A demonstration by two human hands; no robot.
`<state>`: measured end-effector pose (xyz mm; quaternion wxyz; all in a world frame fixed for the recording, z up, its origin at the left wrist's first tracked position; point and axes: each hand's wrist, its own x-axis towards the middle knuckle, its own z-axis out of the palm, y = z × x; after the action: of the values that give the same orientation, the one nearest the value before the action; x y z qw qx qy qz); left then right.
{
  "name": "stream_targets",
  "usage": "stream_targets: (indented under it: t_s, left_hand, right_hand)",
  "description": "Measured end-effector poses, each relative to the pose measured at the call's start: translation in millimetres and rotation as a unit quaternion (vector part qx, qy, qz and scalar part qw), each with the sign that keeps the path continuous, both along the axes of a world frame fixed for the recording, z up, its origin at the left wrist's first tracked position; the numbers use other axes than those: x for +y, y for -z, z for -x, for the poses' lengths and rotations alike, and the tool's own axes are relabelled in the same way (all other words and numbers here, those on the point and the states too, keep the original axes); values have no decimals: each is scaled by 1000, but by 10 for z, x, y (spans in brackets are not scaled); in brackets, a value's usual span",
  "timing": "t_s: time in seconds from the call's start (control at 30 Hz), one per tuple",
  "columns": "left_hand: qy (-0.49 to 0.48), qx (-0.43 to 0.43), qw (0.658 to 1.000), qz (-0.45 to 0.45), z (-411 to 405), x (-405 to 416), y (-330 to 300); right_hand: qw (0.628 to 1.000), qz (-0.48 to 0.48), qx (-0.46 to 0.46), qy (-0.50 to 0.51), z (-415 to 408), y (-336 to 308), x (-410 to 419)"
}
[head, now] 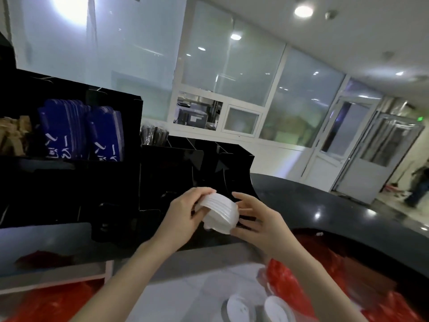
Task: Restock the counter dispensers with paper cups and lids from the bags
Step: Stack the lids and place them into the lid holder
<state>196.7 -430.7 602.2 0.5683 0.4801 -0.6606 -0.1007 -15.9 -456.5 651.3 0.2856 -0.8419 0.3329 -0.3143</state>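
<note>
"Two hands on one load: my left hand [185, 212] and right hand [253, 217] grip the stack of white lids [219, 213], fingers [202, 191] curled over its ends and clamped on it. Confirm position."

"Stack is held at centre frame, just in front of the black dispenser [197, 163] at 12 o'clock, above the dark bench [325, 205]. Loose lids [239, 307] lie at 6 o'clock beside the red bag [290, 282]."

"Failure modes from here?"

"First, as I judge it: the stack is tilted and fanned along its top edge. If one hand eases off, the lids could splay and spill onto the bench. Second: the dispenser compartments are narrow and dark, so a skewed entry could catch a rim on a divider and jam the stack."

"Anything else?"

"Blue cup sleeves [81, 131] at 10 o'clock are well apart, so no conflict. I cannot tell which compartment takes lids."
</note>
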Motion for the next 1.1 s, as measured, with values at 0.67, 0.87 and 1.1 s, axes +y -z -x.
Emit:
stream_targets:
  t_s: [0.67, 0.87, 1.1]
  left_hand:
    - [-198, -248, 948, 15, -35, -306, 573]
    - [-215, -245, 945, -8, 17, -290, 553]
    - [-249, -237, 939, -3, 148, -236, 522]
  right_hand:
    - [908, 315, 271, 53, -599, 269, -938]
    - [907, 308, 285, 37, -597, 453, -882]
    - [951, 243, 186, 46, -393, 407, -755]
